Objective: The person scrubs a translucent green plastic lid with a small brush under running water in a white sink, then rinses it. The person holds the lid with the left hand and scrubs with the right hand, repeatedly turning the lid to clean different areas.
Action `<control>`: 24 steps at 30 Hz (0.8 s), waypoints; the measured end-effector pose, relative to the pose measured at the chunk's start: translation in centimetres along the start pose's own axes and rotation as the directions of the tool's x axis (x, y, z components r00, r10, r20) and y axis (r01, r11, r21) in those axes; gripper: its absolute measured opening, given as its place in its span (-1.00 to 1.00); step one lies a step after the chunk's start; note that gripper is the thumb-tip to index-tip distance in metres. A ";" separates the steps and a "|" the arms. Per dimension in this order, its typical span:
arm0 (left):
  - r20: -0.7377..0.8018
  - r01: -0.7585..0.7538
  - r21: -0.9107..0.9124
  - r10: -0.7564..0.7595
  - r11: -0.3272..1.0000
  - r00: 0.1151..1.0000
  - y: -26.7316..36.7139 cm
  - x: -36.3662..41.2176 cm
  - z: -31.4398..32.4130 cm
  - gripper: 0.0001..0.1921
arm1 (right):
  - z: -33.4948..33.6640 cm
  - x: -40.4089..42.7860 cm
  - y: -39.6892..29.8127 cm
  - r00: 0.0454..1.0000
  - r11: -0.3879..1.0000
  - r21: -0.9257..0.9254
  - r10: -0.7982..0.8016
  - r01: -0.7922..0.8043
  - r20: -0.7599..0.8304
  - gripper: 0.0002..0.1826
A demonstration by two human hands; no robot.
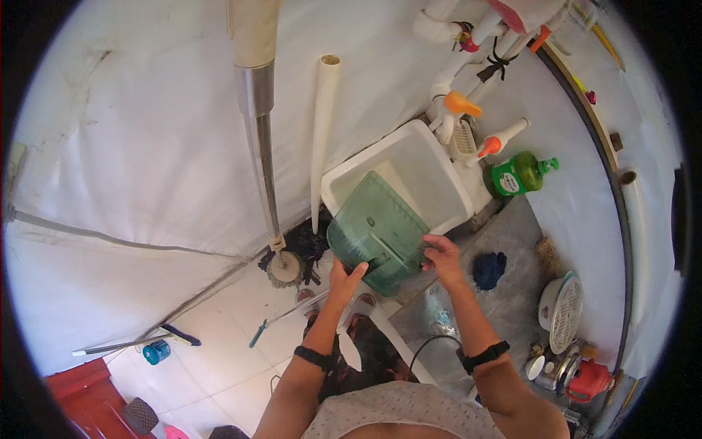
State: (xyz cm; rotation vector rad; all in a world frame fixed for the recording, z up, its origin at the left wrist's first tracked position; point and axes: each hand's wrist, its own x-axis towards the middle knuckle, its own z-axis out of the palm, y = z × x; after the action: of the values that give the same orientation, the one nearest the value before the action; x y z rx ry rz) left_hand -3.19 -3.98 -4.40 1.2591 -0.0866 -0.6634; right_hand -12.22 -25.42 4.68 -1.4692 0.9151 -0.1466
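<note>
A translucent green plastic dustpan point(367, 225), with teeth along one edge, is held over the near left corner of a white ceramic sink point(455, 170). My left hand point(346, 277) grips its lower left side, the thumb on top near the dark handle opening. At its right corner, my right hand point(440, 260) touches the edge with bent fingers; whether it grips there cannot be told. The pan's far corner overlaps the basin.
A mop point(285, 269) leans left of the sink beside a white pipe point(325, 126). Right of the basin stands a green pump bottle point(514, 174). A grey counter point(504, 307) bears a dark blue cloth point(489, 270), a white colander point(567, 313) and a red kettle point(591, 380). A broom point(181, 335) lies lower left.
</note>
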 end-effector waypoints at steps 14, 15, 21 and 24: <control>0.138 0.393 -0.237 -0.370 0.888 0.919 8.2 -3.9 -0.5 -0.22 | -0.5 -3.5 -2.4 0.973 0.992 0.120 -0.050 0.023 0.226 -0.64; 0.166 0.354 -0.220 -0.323 0.909 0.932 8.5 -4.1 -0.4 -0.22 | -0.6 -3.6 -2.4 0.978 0.993 0.116 -0.040 0.016 0.205 -0.66; 0.228 0.313 -0.111 -0.282 0.943 0.932 10.1 -5.5 -1.1 -0.12 | -1.4 -4.2 -2.9 0.975 0.963 0.268 -0.037 -0.024 0.219 -0.78; 0.209 0.209 -0.064 -0.191 0.976 0.959 10.4 -6.2 -0.9 -0.14 | -1.2 -4.3 -5.2 0.984 0.906 0.421 -0.035 -0.042 0.175 -0.75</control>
State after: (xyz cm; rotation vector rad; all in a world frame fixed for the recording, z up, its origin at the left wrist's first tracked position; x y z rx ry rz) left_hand -3.53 1.51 6.47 1.1241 -0.0978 -0.9608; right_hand -13.54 -24.60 11.36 -1.0557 0.6861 -0.1941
